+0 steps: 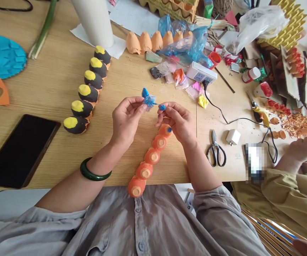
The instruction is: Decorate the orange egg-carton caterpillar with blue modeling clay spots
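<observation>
My left hand (129, 115) pinches a wrapped lump of blue clay (148, 99), with blue showing above its plastic wrap. Between the fingertips of my right hand (176, 119) is a small blue clay piece (162, 107); a thin blue strand joins it to the lump. Just below my hands, a row of orange egg-carton cups (152, 156) runs down to the table's front edge, the nearest cup overhanging it. Pale round spots mark several cups, and a dab of blue (169, 129) sits on the farthest one, close to my right hand.
Black-and-yellow cups (88, 93) stand in a row at left, beyond a dark tablet (21, 149). Scissors (215, 149), a white adapter (233, 137) and a power strip (201, 74) with a cable lie at right. A co-worker's hand (301, 151) rests at the far right.
</observation>
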The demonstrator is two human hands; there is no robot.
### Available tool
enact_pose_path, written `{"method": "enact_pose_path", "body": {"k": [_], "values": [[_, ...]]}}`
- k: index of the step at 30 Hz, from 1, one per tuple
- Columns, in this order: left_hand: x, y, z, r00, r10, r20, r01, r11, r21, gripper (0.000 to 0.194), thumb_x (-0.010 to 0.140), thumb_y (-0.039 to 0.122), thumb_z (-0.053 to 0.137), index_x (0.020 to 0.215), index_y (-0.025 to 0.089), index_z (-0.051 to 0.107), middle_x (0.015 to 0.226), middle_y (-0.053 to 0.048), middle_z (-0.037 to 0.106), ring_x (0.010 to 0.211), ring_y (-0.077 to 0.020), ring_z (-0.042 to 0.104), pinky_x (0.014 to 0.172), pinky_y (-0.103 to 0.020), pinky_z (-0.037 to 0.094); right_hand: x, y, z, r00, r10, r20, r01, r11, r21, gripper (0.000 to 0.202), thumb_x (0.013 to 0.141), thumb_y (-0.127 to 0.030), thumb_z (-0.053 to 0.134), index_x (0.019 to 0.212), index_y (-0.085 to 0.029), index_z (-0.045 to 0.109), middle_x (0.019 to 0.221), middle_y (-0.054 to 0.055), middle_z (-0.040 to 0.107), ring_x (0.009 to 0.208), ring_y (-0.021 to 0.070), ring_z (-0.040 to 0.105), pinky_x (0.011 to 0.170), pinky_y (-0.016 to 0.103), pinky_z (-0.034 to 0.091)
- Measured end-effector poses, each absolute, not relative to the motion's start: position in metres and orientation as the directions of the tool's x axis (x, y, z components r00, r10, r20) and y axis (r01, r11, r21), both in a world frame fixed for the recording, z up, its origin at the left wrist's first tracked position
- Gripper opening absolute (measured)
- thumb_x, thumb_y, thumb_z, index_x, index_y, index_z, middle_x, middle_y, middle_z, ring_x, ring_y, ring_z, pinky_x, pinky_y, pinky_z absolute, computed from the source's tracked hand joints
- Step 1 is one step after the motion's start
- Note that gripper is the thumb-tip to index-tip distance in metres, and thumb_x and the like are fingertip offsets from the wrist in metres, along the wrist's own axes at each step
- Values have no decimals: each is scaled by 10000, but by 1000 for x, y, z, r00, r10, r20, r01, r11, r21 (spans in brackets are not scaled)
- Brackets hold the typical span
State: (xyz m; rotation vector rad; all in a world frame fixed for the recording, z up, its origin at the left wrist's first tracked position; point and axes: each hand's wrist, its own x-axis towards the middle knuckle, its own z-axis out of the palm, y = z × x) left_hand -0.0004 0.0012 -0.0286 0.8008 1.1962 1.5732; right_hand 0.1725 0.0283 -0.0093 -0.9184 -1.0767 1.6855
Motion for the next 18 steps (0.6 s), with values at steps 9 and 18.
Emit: {"method": "enact_pose_path", "body": {"k": [9,18], "values": [[-1,2,-30,-271,956,-111,-390,-3,921,349,854,413,1028,991,245,754,1014,-11,849,1012,-183,814,1028,-353,677,172,25,-15,-232,971,-64,-191,-110,-976,560,783,-718,1029,1007,-239,843,1004,31,887,737,151,795,790,349,760],[2,-6,-20,-236,971,-41,-280,-27,960,437,844,543,1061,1006,278,753,1033,-15,835,1153,-237,817,1038,-373,694,170,24,-13,-290,953,-87,-158,-138,-978,485,822,-645,1026,966,-235,810,797,-7,812,704,164,796,776,325,738]]}}
